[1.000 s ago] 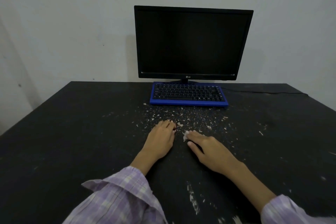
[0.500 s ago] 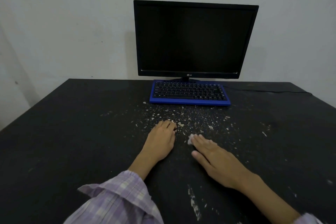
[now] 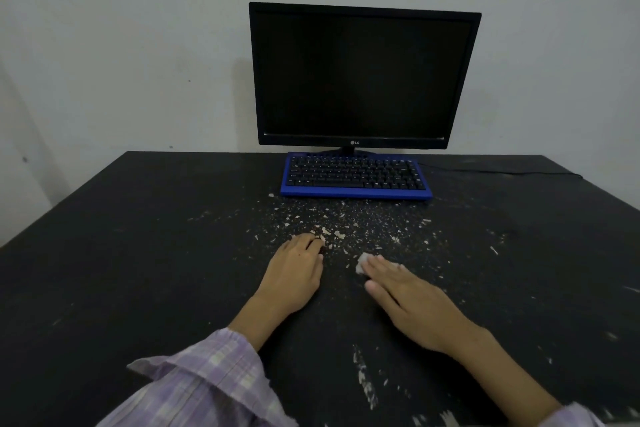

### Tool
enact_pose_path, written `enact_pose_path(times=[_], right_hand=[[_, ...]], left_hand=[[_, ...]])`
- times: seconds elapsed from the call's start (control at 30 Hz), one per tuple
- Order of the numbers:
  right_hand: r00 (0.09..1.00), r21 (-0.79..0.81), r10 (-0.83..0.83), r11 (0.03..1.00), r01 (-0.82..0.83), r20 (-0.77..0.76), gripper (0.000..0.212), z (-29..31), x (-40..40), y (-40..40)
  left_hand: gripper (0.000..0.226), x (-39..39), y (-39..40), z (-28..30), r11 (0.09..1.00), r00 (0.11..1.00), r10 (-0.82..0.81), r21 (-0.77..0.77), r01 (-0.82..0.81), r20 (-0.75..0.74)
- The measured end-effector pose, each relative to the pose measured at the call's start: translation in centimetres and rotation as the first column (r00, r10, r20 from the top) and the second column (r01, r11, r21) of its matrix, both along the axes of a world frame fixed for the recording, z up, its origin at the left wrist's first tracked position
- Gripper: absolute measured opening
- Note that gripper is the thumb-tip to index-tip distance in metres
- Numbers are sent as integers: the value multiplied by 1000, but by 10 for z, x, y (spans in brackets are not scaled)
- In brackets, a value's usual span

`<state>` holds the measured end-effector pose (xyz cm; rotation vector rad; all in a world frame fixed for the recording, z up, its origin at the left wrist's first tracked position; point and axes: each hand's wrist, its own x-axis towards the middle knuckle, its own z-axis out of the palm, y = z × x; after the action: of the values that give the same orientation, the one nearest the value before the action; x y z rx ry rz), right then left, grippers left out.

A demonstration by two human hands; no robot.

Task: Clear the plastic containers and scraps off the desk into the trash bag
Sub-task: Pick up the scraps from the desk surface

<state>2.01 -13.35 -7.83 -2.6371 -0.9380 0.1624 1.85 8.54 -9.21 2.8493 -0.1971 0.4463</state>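
1. The left hand (image 3: 294, 274) rests on the desk (image 3: 138, 253) with its fingertips curled down among the scraps (image 3: 332, 218); whether it pinches anything I cannot tell; the right hand (image 3: 412, 302) lies flat, fingers straight, pressing a white wad (image 3: 363, 263) that looks like tissue.
2. Against the earlier frames, the right hand has slid back toward the person and to the right, dragging the wad with it; the left hand has stayed put.
3. This reads as a wiping stroke gathering crumbs; the scraps remain spread between the hands and the blue keyboard (image 3: 356, 180).
4. No containers and no trash bag show; the monitor (image 3: 363, 76) stands dark behind.
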Motion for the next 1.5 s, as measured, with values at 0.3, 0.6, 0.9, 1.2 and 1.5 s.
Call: enact_pose_path(times=[0.3, 0.6, 0.9, 1.2, 1.5], right_hand=[[993, -42, 93, 995, -90, 67, 84, -8, -46, 28], [983, -1, -117, 993, 119, 144, 102, -22, -57, -3], [961, -102, 166, 984, -147, 221, 57, -23, -119, 13], [981, -45, -63, 996, 73, 185, 78, -20, -109, 18], [960, -73, 82, 995, -65, 267, 55, -34, -125, -4]], left_hand=[[41, -43, 7, -2, 999, 999, 52, -9, -52, -9], [42, -67, 8, -2, 998, 998, 61, -1, -61, -25], [43, -68, 8, 0, 999, 998, 53, 3, -52, -39], [42, -67, 8, -1, 998, 997, 61, -12, -62, -43], [43, -68, 9, -1, 999, 997, 54, -8, -54, -50]])
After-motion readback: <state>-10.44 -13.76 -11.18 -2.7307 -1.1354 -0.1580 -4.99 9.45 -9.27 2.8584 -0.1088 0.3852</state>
